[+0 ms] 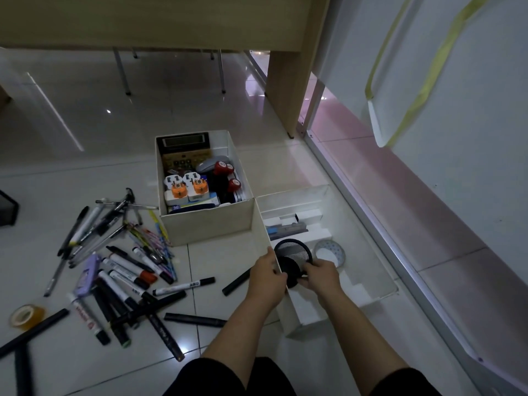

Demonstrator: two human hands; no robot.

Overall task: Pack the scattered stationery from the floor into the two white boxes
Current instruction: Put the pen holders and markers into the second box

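Two white boxes stand side by side on the tiled floor. The left box [205, 224] holds a calculator, plug adapters, a mouse and red punches. The right box [368, 261] holds white foam pieces, staple boxes and a tape roll [330, 250]. My left hand [267, 277] grips the right box's left wall. My right hand [321, 274] holds a black mesh pen cup [291, 257], tilted on its side inside the right box. Many markers and pens [125, 267] lie scattered on the floor to the left.
A yellow tape roll [27, 315] lies at the far left. A wooden desk leg [285, 90] stands behind the boxes, with metal chair legs farther back. A wall and aluminium track run along the right. A black object [8, 210] sits at the left edge.
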